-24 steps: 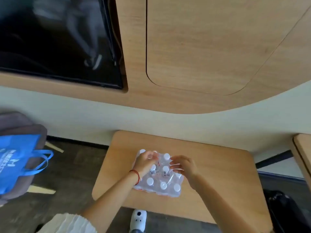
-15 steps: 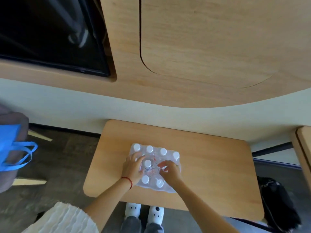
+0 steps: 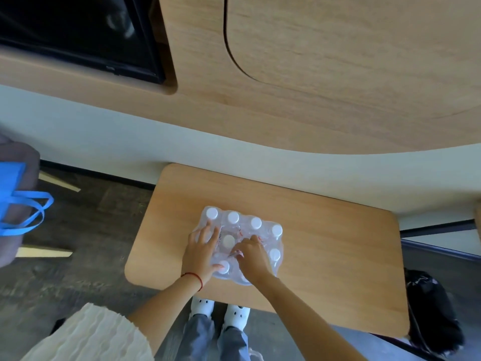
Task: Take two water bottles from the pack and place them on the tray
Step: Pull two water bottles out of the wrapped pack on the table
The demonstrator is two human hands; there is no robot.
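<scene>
A pack of water bottles [image 3: 240, 246] is sitting on a wooden table [image 3: 338, 256], a bit toward the left edge and closer to the near edge than the far one. The pack is wrapped in clear plastic. White caps [image 3: 233, 217] are poking up in rows, and the bottles are standing upright inside the wrap.

Both hands are resting on top of the pack. The left hand [image 3: 201, 252] is lying open and flat on the left side of the pack, with its fingers [image 3: 208, 231] spread out and pointing toward the far edge of the table. It is pressing on the plastic, not holding anything. A thin red string [image 3: 194, 277] is going around the left wrist, and a cream sleeve [image 3: 88, 334] is showing near the bottom left.

The right hand [image 3: 251, 256] is curled on the middle of the pack, right beside the left hand. Its fingertips are bent down into the plastic between the caps. I cannot tell if it is pinching the wrap or gripping a bottle.

All the bottles are sitting inside the pack. I cannot see a tray anywhere.

Under the near edge of the table, two white shoes [image 3: 203, 307] and grey trousers [image 3: 197, 340] are showing. A blue bag [image 3: 15, 196] is hanging at the left side of the room, and a black bag [image 3: 429, 308] is lying on the floor by the right edge of the table. A dark screen [image 3: 78, 35] is sitting in the wooden wall behind the table.
</scene>
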